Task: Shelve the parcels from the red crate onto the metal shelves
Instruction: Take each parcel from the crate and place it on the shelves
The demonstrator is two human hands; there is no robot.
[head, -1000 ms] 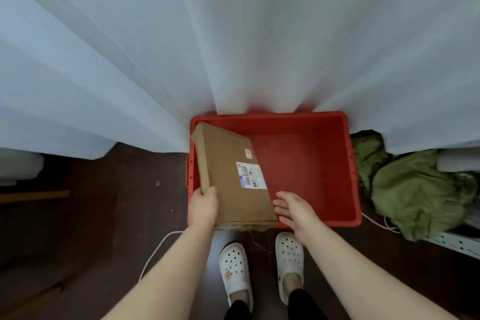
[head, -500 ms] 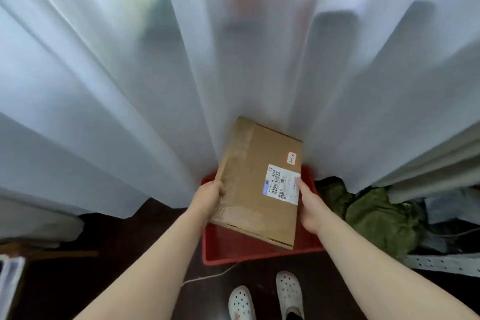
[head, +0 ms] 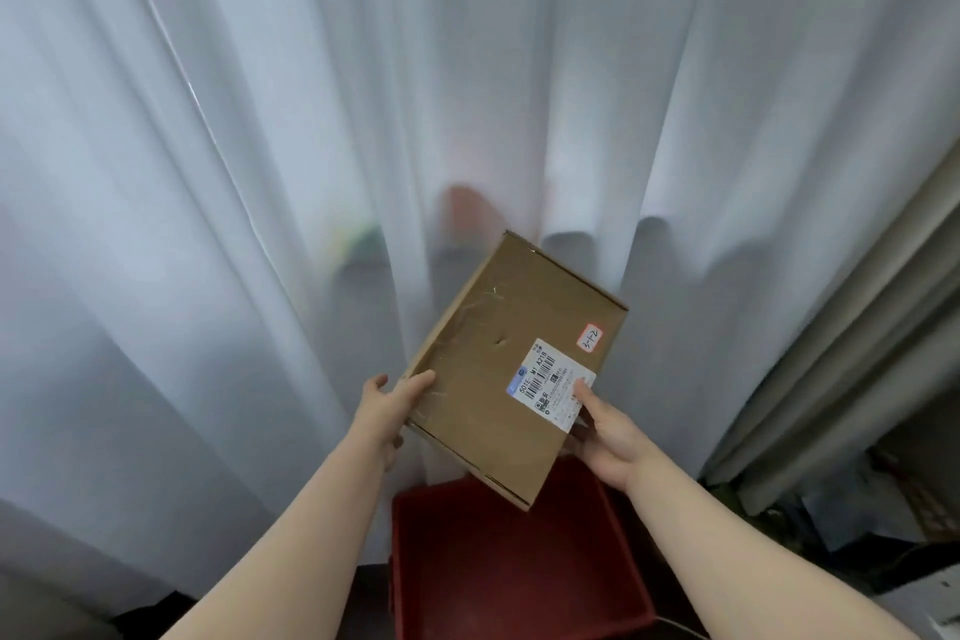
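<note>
Parcel (head: 514, 369) is up and out! A second ago it was leaning inside the crate against the left wall, and now it rides in mid-air at centre frame. The pick looks done and the carry to the shelves comes next.

Nearest us, at lower centre, the red crate (head: 519, 582) sits on the floor right under the parcel's lower corner. Above it, both hands are on the box. The left grip (head: 387, 408) holds the left edge, thumb on top, fingers tucked beneath. The right grip (head: 608, 437) holds the lower right edge, thumb pressing on the white shipping label (head: 551, 384).

The box is flat brown cardboard, tilted with its far corner toward upper centre. Its clear tape is scuffed along the left side, there's a small dent mid-face, and a handwritten red-bordered sticker (head: 591, 338) sits near the right edge. It looks rigid and light, so two hands should be plenty.

Beyond it, a sheer white curtain (head: 260, 172) fills the frame with faint red and green shapes behind, and a beige drape (head: 857, 353) hangs at right. No metal shelves are in view yet, so a turn is probably needed to find them.
</note>
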